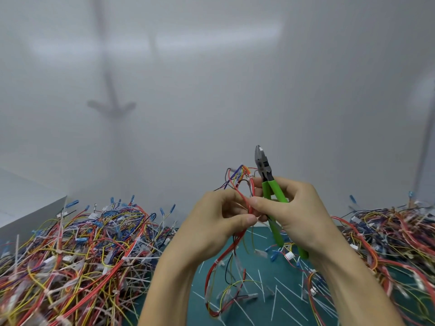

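Two bare forearms rise from the bottom edge and meet just above the table. The left hand has its fingers curled, with thumb and forefinger pinching the red strands of a wire bundle. That bundle is lifted clear of the work surface and held between the two hands. Its upper loops of red, purple and orange fan out above the fingers, and its long tails hang down to the green cutting mat.

The right hand is wrapped round the green handles of a pair of pliers. The dark metal head points upward, just beside the top of the bundle, and the handle ends stick out below the palm. The right thumb presses against the same red strands, touching the left fingertips. Whether the pliers' nose is fully closed I cannot tell.

White cable-tie offcuts lie scattered over the mat beneath the hands, among a few loose wires with blue terminals. On the left sits a big tangled heap of wires, and a second heap is banked up on the right. A white box stands behind the left heap, with a pale wall at the back.
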Demonstrator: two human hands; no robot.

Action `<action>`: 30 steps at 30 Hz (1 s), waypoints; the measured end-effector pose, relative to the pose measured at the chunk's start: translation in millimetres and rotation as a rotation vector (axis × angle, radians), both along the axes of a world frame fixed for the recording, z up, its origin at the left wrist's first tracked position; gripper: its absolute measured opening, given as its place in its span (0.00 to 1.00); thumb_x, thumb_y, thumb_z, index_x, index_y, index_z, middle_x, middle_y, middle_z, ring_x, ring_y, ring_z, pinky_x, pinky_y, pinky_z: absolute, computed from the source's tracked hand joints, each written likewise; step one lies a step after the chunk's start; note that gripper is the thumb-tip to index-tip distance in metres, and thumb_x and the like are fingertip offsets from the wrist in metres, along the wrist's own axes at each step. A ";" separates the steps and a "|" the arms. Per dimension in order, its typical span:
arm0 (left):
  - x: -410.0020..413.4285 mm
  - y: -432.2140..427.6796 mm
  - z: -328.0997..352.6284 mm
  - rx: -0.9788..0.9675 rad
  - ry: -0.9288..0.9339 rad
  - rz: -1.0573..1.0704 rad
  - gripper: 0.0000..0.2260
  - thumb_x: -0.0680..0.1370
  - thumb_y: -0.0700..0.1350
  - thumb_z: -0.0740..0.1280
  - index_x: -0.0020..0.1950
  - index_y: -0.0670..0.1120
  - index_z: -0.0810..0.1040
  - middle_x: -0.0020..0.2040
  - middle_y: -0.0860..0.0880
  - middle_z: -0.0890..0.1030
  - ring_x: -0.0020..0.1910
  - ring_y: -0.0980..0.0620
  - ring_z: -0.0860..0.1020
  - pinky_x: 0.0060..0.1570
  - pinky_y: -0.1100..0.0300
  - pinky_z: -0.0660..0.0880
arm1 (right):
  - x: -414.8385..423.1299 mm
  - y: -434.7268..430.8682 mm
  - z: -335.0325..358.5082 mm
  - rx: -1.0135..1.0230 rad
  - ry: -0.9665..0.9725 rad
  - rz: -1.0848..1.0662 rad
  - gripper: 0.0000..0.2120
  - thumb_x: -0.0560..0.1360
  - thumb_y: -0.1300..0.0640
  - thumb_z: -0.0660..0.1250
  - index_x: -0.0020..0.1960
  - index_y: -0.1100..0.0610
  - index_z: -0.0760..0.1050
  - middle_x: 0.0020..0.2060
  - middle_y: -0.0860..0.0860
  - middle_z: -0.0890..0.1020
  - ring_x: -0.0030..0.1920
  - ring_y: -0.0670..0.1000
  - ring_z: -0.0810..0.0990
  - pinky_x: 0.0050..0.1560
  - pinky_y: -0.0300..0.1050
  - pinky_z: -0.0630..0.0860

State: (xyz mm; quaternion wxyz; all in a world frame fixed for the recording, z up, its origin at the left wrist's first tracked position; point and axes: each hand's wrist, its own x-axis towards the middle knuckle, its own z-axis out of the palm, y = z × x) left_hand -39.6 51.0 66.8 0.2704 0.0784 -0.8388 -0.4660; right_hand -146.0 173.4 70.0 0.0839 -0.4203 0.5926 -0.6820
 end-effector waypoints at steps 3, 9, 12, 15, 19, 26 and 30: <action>-0.3 -1.1 -1.1 -0.001 -0.029 0.074 0.02 0.76 0.40 0.72 0.44 0.43 0.81 0.39 0.42 0.83 0.37 0.53 0.78 0.46 0.52 0.80 | -2.6 -1.9 -2.6 0.042 -0.007 -0.019 0.09 0.72 0.66 0.74 0.46 0.53 0.84 0.36 0.53 0.85 0.32 0.46 0.81 0.34 0.38 0.78; 5.8 -10.2 -1.3 0.336 0.092 0.083 0.04 0.74 0.36 0.72 0.39 0.41 0.83 0.35 0.47 0.82 0.33 0.54 0.79 0.40 0.58 0.83 | -13.5 -4.8 -8.1 0.021 -0.004 -0.258 0.06 0.73 0.64 0.72 0.46 0.53 0.82 0.32 0.48 0.84 0.30 0.46 0.80 0.35 0.41 0.79; 13.8 -17.6 -0.4 0.440 0.162 0.056 0.02 0.73 0.36 0.72 0.41 0.39 0.84 0.39 0.44 0.85 0.35 0.53 0.80 0.38 0.63 0.80 | -14.2 -4.4 -8.5 -0.040 -0.107 -0.266 0.06 0.75 0.65 0.69 0.46 0.56 0.81 0.32 0.49 0.84 0.29 0.46 0.79 0.33 0.42 0.79; 17.0 -21.6 -0.1 0.524 0.212 0.066 0.03 0.73 0.34 0.71 0.44 0.36 0.84 0.40 0.42 0.85 0.35 0.52 0.81 0.39 0.63 0.81 | -13.3 -3.5 -6.7 -0.040 -0.109 -0.270 0.04 0.76 0.62 0.69 0.44 0.56 0.81 0.32 0.50 0.84 0.29 0.47 0.79 0.35 0.45 0.78; 12.6 -19.3 1.3 0.605 0.285 0.120 0.04 0.76 0.32 0.68 0.46 0.37 0.83 0.41 0.44 0.86 0.36 0.52 0.82 0.38 0.64 0.81 | -9.9 -1.9 -4.3 0.092 -0.009 -0.132 0.12 0.77 0.49 0.68 0.43 0.58 0.81 0.34 0.51 0.84 0.30 0.48 0.80 0.35 0.46 0.77; 6.2 -16.5 0.7 0.681 0.405 0.207 0.04 0.75 0.32 0.69 0.47 0.38 0.83 0.39 0.43 0.85 0.35 0.52 0.83 0.35 0.65 0.80 | -5.0 -4.3 -8.8 0.393 0.206 0.018 0.22 0.74 0.35 0.63 0.43 0.53 0.82 0.35 0.48 0.84 0.31 0.46 0.81 0.39 0.48 0.78; 7.6 -17.3 0.7 0.668 0.421 0.223 0.05 0.75 0.32 0.69 0.47 0.40 0.83 0.39 0.44 0.86 0.36 0.52 0.84 0.36 0.65 0.80 | -4.9 -2.6 -9.7 0.509 0.306 -0.017 0.24 0.73 0.32 0.61 0.43 0.52 0.81 0.35 0.46 0.84 0.31 0.45 0.81 0.43 0.50 0.80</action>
